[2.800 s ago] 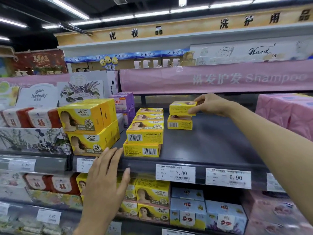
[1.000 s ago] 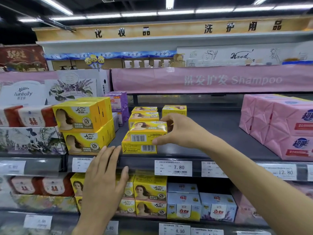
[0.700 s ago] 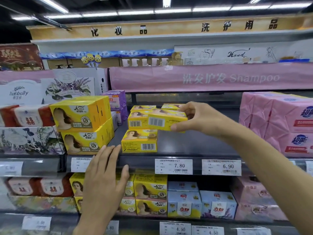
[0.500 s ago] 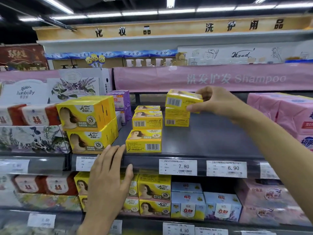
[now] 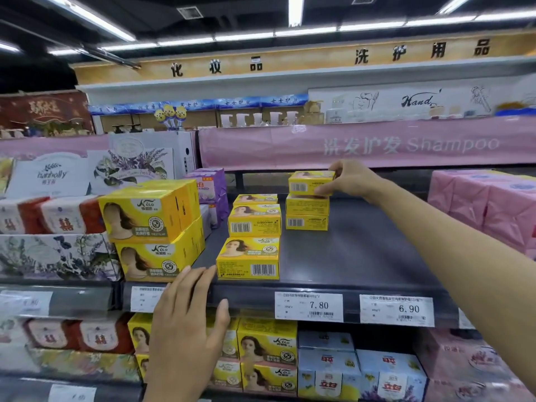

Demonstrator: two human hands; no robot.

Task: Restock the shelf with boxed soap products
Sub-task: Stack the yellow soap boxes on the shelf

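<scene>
Counted three small yellow boxes in the column under the right hand (image 5: 352,179): a stack (image 5: 307,216) of two on the grey shelf (image 5: 362,256), plus the held box (image 5: 311,183) on top, barcode side forward. Pinched at its right end, thumb low at the front, other fingers curled over the top edge. Seemingly resting on the stack, shifted a little right; contact hard to confirm from this angle.

Left of those fingers, a second column of the same boxes running front to back: a front box (image 5: 248,259) at the shelf lip, a raised box (image 5: 254,220) behind it, a back box (image 5: 255,198) further in. Three tops visible; anything beneath hidden.

Left hand (image 5: 185,323) flat, fingers straight and pressed together, tips at the shelf's front edge, thumb spread aside over the price rail. Holding nothing. Front box just right of the fingertips; two big yellow packs (image 5: 145,227), stacked, just above and left of them.

Also noted: purple boxes (image 5: 208,184) behind the big packs, count unclear; pink wrapped packs (image 5: 487,204) well right of the right hand. Two readable price tags (image 5: 309,307), 7.80 and 6.90, right of the left thumb; a third partly behind the left fingers.

One level below the left hand, more yellow boxes and pale blue boxes (image 5: 359,369). Pink banner (image 5: 377,143) reading "Shampoo" above the right hand. Shop aisle, strip lights (image 5: 295,10) overhead.
</scene>
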